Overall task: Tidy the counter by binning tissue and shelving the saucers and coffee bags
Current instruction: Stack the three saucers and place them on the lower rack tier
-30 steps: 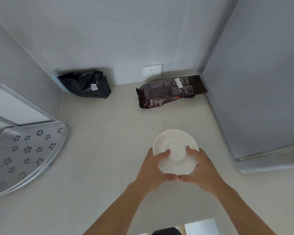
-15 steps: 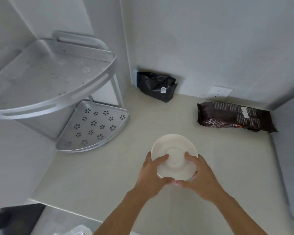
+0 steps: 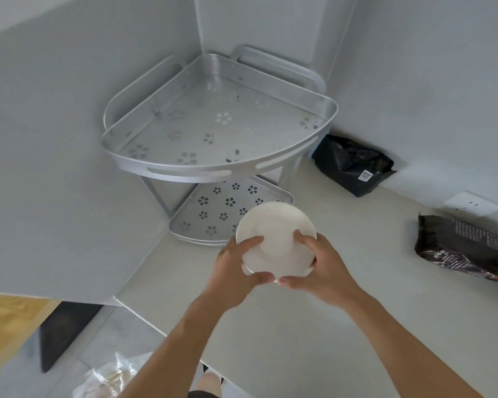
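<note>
A stack of white saucers point(image 3: 275, 229) is held above the counter by both hands. My left hand point(image 3: 236, 267) grips its left rim and my right hand point(image 3: 321, 271) grips its right rim, thumbs on top. The stack hovers just in front of the lower tier point(image 3: 213, 211) of a silver two-tier corner shelf, whose upper tier point(image 3: 213, 130) is bare. A black coffee bag point(image 3: 352, 165) lies against the back wall to the right of the shelf. A dark brown coffee bag point(image 3: 466, 248) lies on its side at the far right.
The beige counter point(image 3: 342, 326) ends at a front edge at lower left. Below it on the floor sits a clear plastic bin bag point(image 3: 112, 377) holding pale scraps. A white wall socket point(image 3: 472, 203) is on the back wall. Grey walls enclose the shelf corner.
The view has swung left and up, bringing the whole corner shelf into sight. Both hands have carried the saucers left toward the shelf's lower tier.
</note>
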